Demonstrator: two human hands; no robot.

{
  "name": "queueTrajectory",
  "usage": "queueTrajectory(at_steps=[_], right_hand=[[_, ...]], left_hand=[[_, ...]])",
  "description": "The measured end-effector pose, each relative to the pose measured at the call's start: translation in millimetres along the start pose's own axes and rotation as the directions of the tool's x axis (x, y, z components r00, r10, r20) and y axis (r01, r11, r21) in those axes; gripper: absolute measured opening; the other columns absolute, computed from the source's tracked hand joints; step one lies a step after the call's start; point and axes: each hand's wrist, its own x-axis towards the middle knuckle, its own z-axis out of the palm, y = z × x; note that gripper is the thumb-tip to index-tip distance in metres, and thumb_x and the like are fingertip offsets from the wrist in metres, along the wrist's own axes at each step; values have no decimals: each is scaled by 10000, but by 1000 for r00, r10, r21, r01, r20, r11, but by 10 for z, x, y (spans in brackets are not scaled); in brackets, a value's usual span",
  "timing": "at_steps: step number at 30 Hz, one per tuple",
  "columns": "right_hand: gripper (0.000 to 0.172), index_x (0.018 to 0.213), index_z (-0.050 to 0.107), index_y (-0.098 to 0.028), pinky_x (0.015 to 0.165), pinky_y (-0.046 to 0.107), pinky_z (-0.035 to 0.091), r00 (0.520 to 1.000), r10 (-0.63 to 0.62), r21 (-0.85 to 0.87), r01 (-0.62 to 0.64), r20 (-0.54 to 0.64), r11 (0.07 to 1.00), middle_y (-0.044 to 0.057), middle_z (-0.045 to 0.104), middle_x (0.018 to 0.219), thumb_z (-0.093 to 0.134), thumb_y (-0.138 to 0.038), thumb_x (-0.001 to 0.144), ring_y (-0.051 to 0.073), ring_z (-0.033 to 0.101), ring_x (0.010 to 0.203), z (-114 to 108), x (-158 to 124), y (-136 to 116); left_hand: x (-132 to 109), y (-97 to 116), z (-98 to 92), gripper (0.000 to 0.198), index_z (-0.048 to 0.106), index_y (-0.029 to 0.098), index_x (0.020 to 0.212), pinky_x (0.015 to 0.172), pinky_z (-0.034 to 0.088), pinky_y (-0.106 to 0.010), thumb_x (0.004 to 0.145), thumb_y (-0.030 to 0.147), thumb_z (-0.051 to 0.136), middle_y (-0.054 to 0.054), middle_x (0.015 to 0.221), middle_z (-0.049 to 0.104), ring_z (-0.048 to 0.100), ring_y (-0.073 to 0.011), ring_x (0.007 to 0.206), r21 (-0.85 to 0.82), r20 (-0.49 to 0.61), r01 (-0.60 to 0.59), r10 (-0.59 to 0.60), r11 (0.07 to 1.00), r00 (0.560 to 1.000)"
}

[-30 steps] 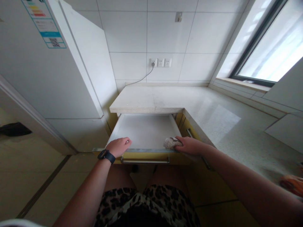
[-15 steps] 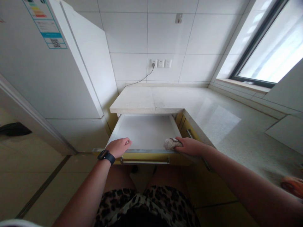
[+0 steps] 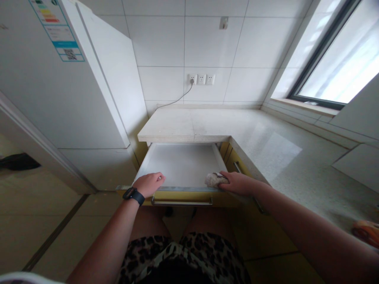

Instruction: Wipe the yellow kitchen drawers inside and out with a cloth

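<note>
Mid-frame, drawer [image 3: 183,163] stands open under the counter [image 3: 174,122]. Right hand [image 3: 237,182] has a rag [image 3: 214,180] bunched in its fingers at the drawer's front right, just right of centre. Left hand [image 3: 150,182] is curled at the front left; can't tell if it grips anything. Risks, my read: leaning on the front edge could strain the drawer; uneven push could skew it; rag could snag at the corner. Legs [image 3: 151,223] show just below the handle [image 3: 182,204], lower centre, so a hard pull could knock them.
</note>
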Motion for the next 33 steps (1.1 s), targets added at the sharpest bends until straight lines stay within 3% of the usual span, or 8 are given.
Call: queueTrajectory(at_steps=[18,33], right_hand=[[504,1239,610,-201,817,343,449,1000,4,17,-4,9,1000,143,723,1099,539,-531,864,295,685,972,-19,-5,-11],[547,1303,582,-204,827,352,455,1000,6,5,-7,12,1000,148,719,1111,527,-532,869,305,685,996,-23,-13,-25]], left_hand=[[8,-21,7,406,689,341,1002,649,382,-300,973,552,343,5,1059,764,694,-230,940,3,1,-5,5,1000,1000],[-15,19,-30,416,693,333,1000,680,403,-301,969,558,344,-3,1059,762,690,-231,943,-6,1,5,-5,1000,1000]])
